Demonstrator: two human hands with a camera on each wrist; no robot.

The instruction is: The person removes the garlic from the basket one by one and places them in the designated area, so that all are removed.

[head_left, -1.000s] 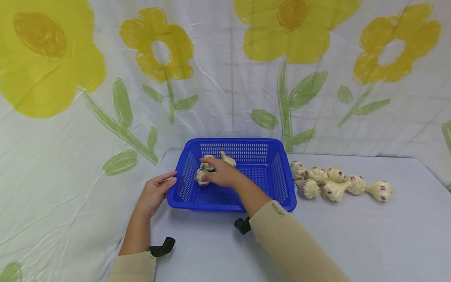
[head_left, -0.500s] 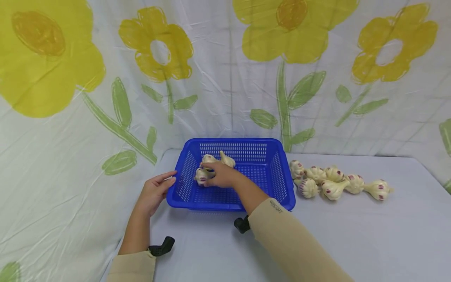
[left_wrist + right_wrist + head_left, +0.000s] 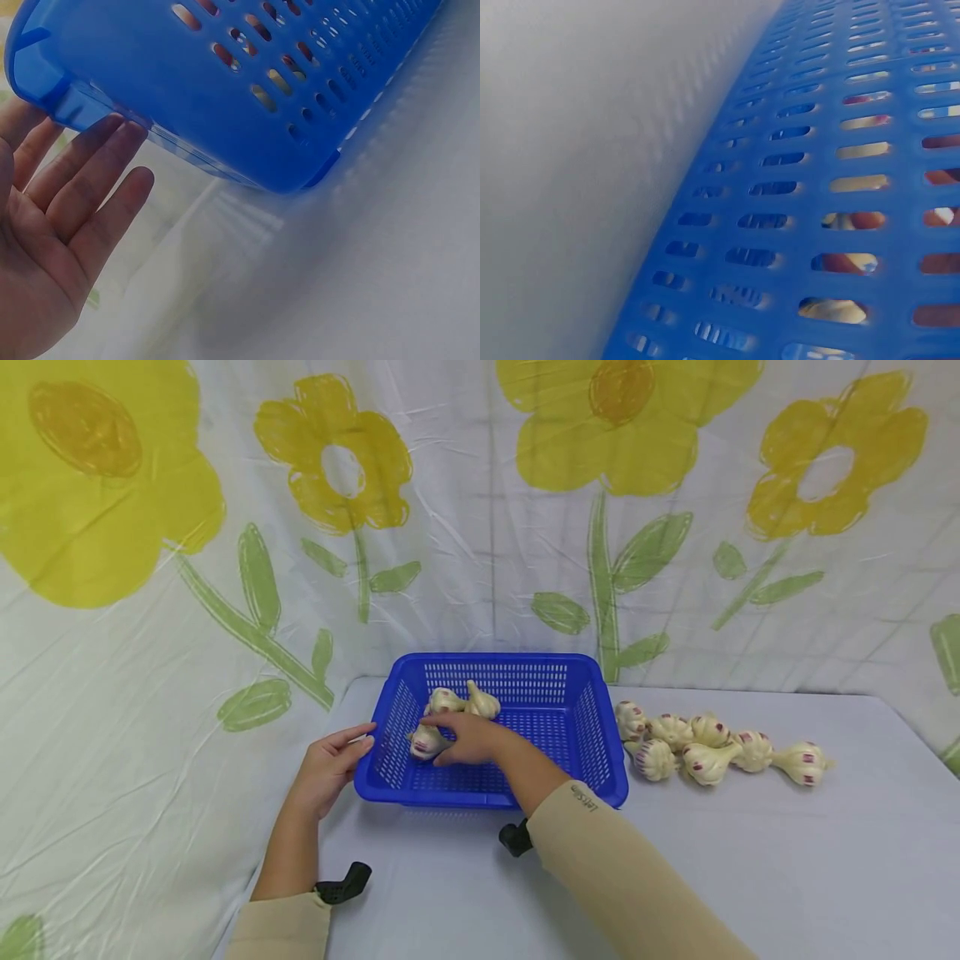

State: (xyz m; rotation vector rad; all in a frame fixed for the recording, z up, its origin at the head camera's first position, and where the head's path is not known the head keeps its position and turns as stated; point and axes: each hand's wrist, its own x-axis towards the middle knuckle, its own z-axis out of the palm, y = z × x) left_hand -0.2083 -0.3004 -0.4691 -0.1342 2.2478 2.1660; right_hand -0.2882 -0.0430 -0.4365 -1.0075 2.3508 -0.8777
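A blue plastic basket (image 3: 461, 799) with slotted walls stands on the table. In the head view, my right hand (image 3: 474, 739) reaches inside it at the left. Its thumb and fingers curve round a purple-streaked garlic bulb (image 3: 427, 743), whose stem points toward the palm. Two more garlic bulbs lie just behind, a rounded one (image 3: 446, 700) and a long-stemmed one (image 3: 483, 703). My left hand (image 3: 328, 771) is at the basket's left rim; its fairly straight fingertips touch the outside in the left wrist view. Basket slots partly hide the right hand in the right wrist view.
Several garlic bulbs (image 3: 707, 764) lie in a cluster on the pale tabletop (image 3: 750, 852), close to the basket's right side. A white curtain (image 3: 465, 585) with painted yellow flowers hangs behind the table and along its left.
My right hand has lowered slightly, its raised fingers coming down round the front garlic bulb. That bulb has shifted a little left and forward and turned. My left hand stays at the rim.
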